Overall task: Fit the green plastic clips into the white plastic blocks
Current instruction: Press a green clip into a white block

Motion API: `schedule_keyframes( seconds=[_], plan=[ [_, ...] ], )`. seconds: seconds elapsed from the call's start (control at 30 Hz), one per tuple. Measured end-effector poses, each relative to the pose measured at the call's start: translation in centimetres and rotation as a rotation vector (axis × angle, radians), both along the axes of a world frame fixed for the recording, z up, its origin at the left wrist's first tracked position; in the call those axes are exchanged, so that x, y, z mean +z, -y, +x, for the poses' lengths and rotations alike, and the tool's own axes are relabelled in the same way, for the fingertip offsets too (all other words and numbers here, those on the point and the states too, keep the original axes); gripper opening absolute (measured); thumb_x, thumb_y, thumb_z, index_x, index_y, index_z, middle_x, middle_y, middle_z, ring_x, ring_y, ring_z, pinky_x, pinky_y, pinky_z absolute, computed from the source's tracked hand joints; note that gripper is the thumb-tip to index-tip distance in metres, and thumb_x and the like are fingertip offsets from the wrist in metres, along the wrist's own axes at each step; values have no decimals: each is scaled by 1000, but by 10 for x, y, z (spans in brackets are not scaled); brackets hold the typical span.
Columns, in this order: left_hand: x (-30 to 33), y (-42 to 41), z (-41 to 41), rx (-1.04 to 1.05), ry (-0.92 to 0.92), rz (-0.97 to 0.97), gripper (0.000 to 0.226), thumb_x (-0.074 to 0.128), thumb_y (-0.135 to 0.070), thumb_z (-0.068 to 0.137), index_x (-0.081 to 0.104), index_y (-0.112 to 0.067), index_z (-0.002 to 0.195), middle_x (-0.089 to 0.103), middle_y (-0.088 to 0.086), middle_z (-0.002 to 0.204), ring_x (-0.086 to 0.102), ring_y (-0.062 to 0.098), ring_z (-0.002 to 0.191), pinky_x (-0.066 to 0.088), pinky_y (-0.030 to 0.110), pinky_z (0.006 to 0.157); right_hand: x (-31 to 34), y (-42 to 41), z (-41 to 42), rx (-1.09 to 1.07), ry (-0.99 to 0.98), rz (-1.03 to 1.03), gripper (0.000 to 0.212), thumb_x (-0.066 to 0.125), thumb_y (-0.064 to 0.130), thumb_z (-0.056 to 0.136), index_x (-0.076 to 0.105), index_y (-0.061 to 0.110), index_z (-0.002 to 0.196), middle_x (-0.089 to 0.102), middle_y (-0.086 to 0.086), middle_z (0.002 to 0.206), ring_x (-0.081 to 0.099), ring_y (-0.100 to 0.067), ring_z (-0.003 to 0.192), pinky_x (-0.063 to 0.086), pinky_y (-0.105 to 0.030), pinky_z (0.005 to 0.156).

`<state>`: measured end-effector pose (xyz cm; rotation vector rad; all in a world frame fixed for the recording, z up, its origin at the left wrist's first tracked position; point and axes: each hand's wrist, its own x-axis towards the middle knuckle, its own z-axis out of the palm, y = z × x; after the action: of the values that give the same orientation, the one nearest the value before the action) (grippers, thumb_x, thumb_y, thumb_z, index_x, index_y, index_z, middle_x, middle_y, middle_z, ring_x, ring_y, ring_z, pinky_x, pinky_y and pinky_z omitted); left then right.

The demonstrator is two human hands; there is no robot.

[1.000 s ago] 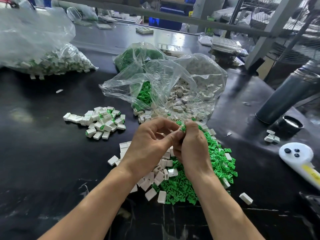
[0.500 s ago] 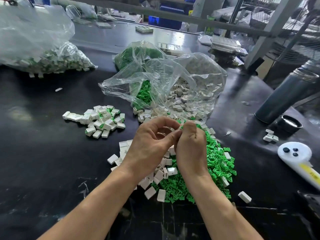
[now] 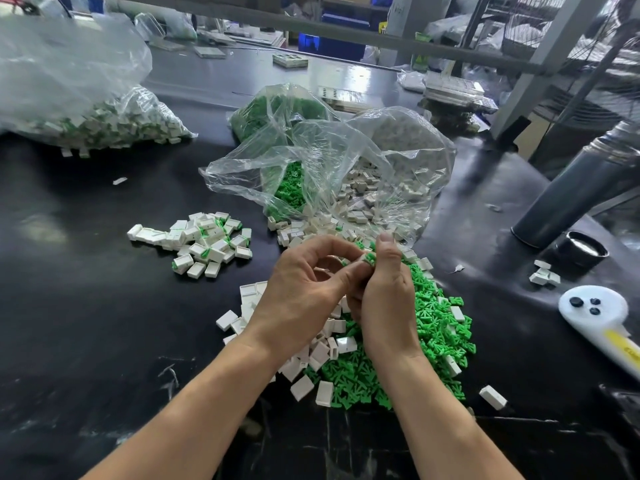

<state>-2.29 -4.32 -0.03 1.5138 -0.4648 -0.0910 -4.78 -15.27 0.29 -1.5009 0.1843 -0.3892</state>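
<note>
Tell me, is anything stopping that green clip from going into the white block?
Nothing visible: both hands, left hand and right hand, pinch the small green plastic clip between them. The white block itself is hidden inside the fingers.

three plastic bags, two hands

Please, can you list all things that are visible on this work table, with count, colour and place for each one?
loose green clips: many, green, heap under the right hand
loose white blocks: many, white, beside that heap
fitted blocks: small pile, white with green, left of centre
open bag: one, clear, behind the hands, clips and blocks inside
far bag: one, clear, far left
flask: one, grey, right
table: one, black
left hand; right hand: together pinching one green clip
</note>
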Motion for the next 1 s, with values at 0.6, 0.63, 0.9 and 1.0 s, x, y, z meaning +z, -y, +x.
schedule_keyframes(
  seconds=[0.6,0.63,0.9,1.0],
  plan=[
    [-3,1,2,43,-16,1,9,76,-21,91,76,-15,98,77,6,88,74,29,84,62,48,81,-2,0,4,-43,-11,-170,68,29,34,110,69,40,56,57,16,48,52,3,45,39,-12,44],
    [-2,1,2,48,-15,-3,8,76,-20,91,76,-15,98,77,7,88,74,30,84,62,47,81,-2,1,4,-44,-7,-170,67,29,34,109,69,40,55,56,16,47,51,3,45,38,-12,43],
    [-1,3,-2,107,-7,-10,8,78,-15,90,77,-11,97,77,8,88,75,28,84,63,43,80,-2,-1,7,-16,-5,-135,59,31,34,102,73,35,61,63,11,54,59,-1,51,45,-20,50],
    [0,4,-3,127,-7,-19,8,79,-14,89,78,-10,96,77,7,88,75,27,83,63,42,79,-2,-1,7,-15,-10,-129,54,32,37,98,74,30,65,66,5,59,64,-10,59,50,-31,57]
  ],
)
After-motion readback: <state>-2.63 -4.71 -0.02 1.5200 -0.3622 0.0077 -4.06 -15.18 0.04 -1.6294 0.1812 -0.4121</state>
